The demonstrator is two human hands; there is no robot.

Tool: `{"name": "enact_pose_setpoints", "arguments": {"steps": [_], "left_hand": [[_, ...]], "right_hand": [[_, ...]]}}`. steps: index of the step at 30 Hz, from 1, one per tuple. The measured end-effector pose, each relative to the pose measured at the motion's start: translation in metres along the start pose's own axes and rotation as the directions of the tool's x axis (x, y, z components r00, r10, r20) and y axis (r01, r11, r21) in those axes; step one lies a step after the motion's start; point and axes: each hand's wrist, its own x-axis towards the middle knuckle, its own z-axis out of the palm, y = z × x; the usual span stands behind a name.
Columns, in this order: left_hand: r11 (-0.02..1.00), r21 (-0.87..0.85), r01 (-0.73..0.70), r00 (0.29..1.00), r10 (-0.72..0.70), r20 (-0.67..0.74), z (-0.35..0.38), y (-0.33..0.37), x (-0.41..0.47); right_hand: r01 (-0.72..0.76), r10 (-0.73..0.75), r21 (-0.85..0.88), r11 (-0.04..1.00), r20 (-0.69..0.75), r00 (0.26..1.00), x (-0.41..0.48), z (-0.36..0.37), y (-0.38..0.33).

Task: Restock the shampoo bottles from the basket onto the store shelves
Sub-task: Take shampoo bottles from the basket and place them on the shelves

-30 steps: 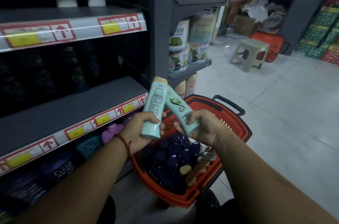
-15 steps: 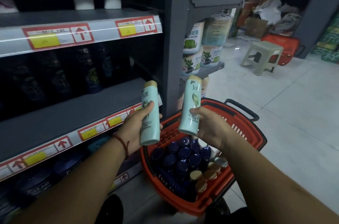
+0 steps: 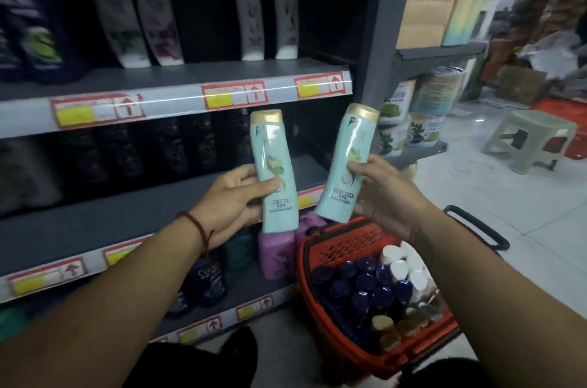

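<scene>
The left hand has its grip closed round the upright mint-green bottle, thumb across the label. The bottle is held above the red basket and just left of it. The right hand grips the tilted mint-green bottle straight above the basket's far rim, its gold cap leaning right. These two shampoo bottles are apart and not touching.

Inside the basket stand about nine dark blue caps, with about five white caps on their right and four or so tan caps nearest the person. Just left of the basket, two lilac bottles sit on the low shelf. Well above the basket, the top shelf carries four white bottles. Beyond the basket, to the right, stands one plastic stool.
</scene>
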Motion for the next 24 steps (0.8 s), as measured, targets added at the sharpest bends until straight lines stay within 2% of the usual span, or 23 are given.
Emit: {"name": "enact_pose_setpoints", "arguments": {"steps": [7,9,14,18,21,24], "left_hand": [[0.981,0.12,-0.152,0.977,0.168,-0.135,-0.066,0.1,-0.074],[0.966,0.172,-0.191,0.955,0.224,-0.194,-0.092,0.126,-0.1],[0.914,0.327,-0.24,0.868,0.353,-0.35,-0.166,0.187,-0.175],[0.87,0.422,-0.256,0.778,0.445,-0.444,-0.224,0.229,-0.227],[0.849,0.454,-0.27,0.714,0.493,-0.497,-0.261,0.255,-0.252],[0.824,0.49,-0.282,0.688,0.53,-0.495,-0.296,0.276,-0.26]], "right_hand": [[0.147,-0.095,-0.248,0.958,0.208,0.973,0.009,0.134,-0.047],[0.191,-0.118,-0.268,0.944,0.265,0.957,0.012,0.175,-0.056],[0.277,-0.141,-0.283,0.918,0.421,0.896,0.015,0.283,-0.061],[0.332,-0.176,-0.271,0.904,0.472,0.864,0.013,0.363,-0.056],[0.347,-0.189,-0.25,0.904,0.494,0.849,0.013,0.414,-0.052],[0.364,-0.184,-0.26,0.894,0.527,0.829,0.019,0.459,-0.05]]}}
